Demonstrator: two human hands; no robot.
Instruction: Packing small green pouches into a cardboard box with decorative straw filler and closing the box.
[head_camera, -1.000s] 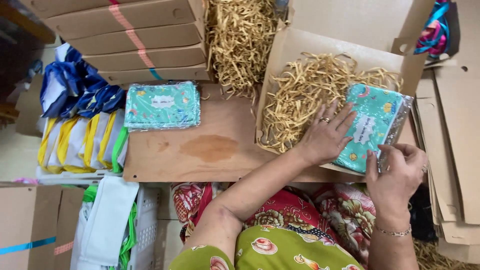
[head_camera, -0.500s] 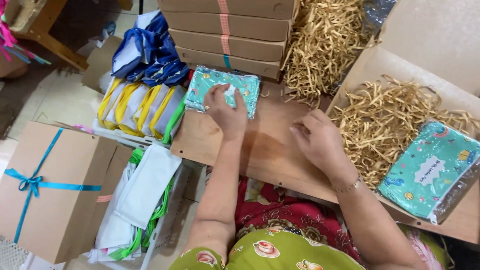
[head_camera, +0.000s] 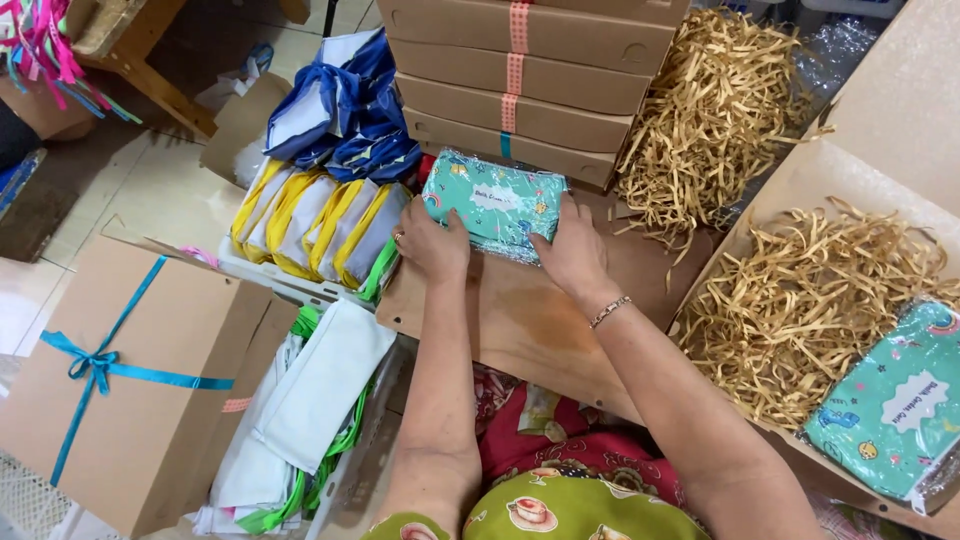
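On the brown board (head_camera: 520, 320) just over my lap, my left hand (head_camera: 432, 243) and right hand (head_camera: 572, 252) clamp the two ends of a teal wrapped packet (head_camera: 492, 203). I judge this is the pick-up step; next needs a lift toward the open box (head_camera: 800, 180) of paper shreds (head_camera: 800, 310) right of the board, beside another teal packet (head_camera: 895, 415).

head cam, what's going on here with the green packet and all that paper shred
A person has both hands on a green patterned packet lying on a brown board: left hand at its left edge, right hand at its right. A stack of flat cardboard boxes sits just behind it. To the right, an open box lined with straw-coloured paper shred holds a second green packet.
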